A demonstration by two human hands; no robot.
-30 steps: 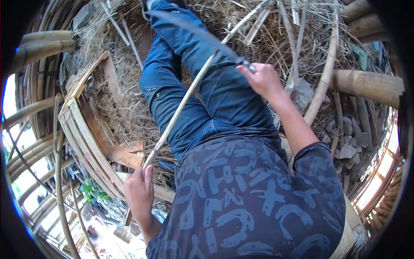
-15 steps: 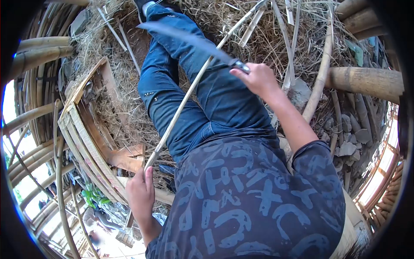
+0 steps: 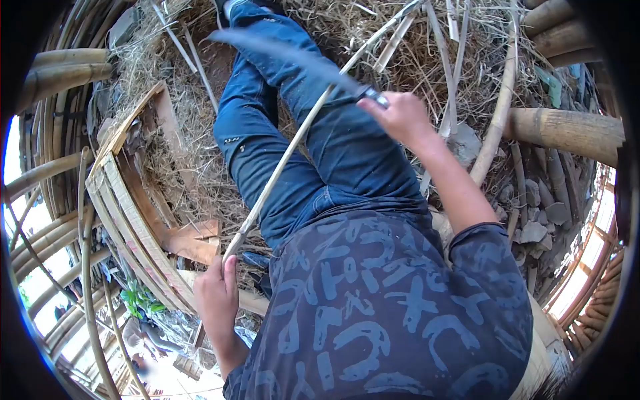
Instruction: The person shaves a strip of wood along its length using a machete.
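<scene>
A long, thin bamboo strip (image 3: 283, 160) runs diagonally over the blue trousers, from the lower left up to the top right. My left hand (image 3: 217, 287) is closed round its lower end. My right hand (image 3: 400, 120) grips the dark handle of a long knife (image 3: 287, 55), above the right thigh. The blade points to the upper left and crosses the strip near the knee; it is slightly blurred. Whether the edge touches the strip I cannot tell.
A wooden crate-like frame (image 3: 137, 220) lies at the left. Thick bamboo poles (image 3: 567, 133) jut in from the right, with broken stones (image 3: 533, 230) below. Straw and shavings (image 3: 193, 133) cover the ground round the legs. A person is partly visible at the lower left.
My right hand and the knife have shifted slightly down and right over the last second. The left hand keeps its hold on the strip, almost still.
</scene>
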